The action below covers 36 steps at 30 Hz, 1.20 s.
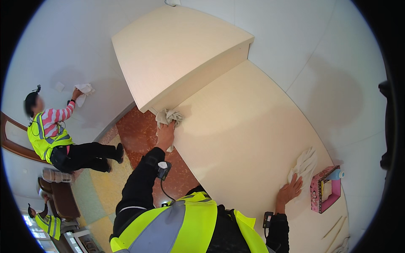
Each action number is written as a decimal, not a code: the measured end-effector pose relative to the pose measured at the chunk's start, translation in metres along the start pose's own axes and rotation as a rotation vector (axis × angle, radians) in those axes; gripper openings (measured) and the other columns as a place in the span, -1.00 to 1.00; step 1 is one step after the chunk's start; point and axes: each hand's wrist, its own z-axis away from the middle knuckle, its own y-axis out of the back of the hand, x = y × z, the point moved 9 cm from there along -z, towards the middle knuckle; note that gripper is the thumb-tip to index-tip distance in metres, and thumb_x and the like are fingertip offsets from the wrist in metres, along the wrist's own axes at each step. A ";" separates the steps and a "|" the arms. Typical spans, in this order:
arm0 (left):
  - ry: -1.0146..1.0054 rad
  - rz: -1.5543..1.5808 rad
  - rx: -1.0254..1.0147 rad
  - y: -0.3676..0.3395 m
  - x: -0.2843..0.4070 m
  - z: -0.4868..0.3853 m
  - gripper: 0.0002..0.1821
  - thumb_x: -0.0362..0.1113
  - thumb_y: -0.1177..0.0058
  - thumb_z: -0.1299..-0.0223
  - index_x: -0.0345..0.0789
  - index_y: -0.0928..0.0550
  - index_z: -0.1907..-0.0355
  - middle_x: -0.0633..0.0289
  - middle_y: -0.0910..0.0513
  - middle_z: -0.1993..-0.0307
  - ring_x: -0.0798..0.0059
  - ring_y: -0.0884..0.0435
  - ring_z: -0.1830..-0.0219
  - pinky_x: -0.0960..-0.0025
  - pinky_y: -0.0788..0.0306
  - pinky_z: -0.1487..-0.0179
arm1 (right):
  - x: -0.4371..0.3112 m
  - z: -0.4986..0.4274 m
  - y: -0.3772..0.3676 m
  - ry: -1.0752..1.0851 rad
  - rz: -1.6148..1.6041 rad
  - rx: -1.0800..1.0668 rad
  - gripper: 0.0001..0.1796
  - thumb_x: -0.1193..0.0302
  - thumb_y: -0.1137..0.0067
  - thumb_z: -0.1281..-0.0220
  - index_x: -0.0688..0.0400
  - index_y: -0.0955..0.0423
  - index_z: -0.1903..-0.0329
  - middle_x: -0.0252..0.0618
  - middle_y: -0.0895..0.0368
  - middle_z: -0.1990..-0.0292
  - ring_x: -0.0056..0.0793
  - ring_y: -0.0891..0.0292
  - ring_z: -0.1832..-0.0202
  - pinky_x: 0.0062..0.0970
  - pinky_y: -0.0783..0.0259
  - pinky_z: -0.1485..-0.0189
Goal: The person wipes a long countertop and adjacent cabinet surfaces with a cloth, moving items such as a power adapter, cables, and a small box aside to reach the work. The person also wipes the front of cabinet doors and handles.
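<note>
My left hand (pixel 165 134) grips a crumpled greyish-white cloth (pixel 167 117) at the near edge of a pale wood-look surface (pixel 234 132), beside the corner of a raised section. Part of that cloth hangs over the edge. On the right, my right hand (pixel 290 189) lies with fingers spread on the lower end of a white cloth (pixel 303 164), which is laid out on the same surface. A pink patterned box (pixel 326 189) stands just right of this hand, with a light blue bottle (pixel 335 174) in it.
A raised pale block (pixel 180 53) stands ahead against the white wall (pixel 341 76). Thin sticks (pixel 335 232) lie at the lower right. At the left, a person in a yellow vest (pixel 50 136) holds a cloth to the wall; another person (pixel 49 223) is near brown furniture (pixel 65 199).
</note>
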 end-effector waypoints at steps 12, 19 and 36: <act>-0.189 -0.106 0.011 -0.001 0.165 -0.126 -0.54 -0.10 0.15 -0.29 -0.07 -0.38 -0.24 0.02 -0.50 0.03 0.08 -0.39 -0.11 -0.27 -0.05 -0.23 | 0.015 -0.008 -0.007 -0.028 -0.088 -0.014 -0.34 0.55 0.17 -0.06 0.00 -0.19 -0.32 -0.10 0.00 -0.40 -0.06 0.14 -0.44 0.13 0.18 -0.34; -0.291 -0.079 0.075 -0.038 0.265 -0.251 -0.59 -0.09 0.18 -0.30 -0.03 -0.45 -0.18 0.11 -0.52 0.01 0.10 -0.39 -0.12 -0.27 -0.08 -0.19 | -0.004 -0.001 0.000 -0.059 -0.163 -0.045 -0.36 0.55 0.16 -0.03 0.08 -0.24 -0.28 -0.05 -0.04 -0.39 0.00 0.12 -0.42 0.16 0.22 -0.34; -1.090 0.512 -0.009 -0.038 0.515 -0.073 -0.63 -0.42 0.11 -0.09 -0.07 -0.62 0.05 0.15 -0.59 0.38 0.16 -0.50 0.07 -0.23 -0.08 -0.20 | -0.046 0.007 0.003 -0.070 -0.138 -0.068 -0.36 0.56 0.14 -0.01 0.09 -0.24 -0.27 -0.05 -0.07 -0.38 -0.01 0.11 -0.42 0.11 0.24 -0.35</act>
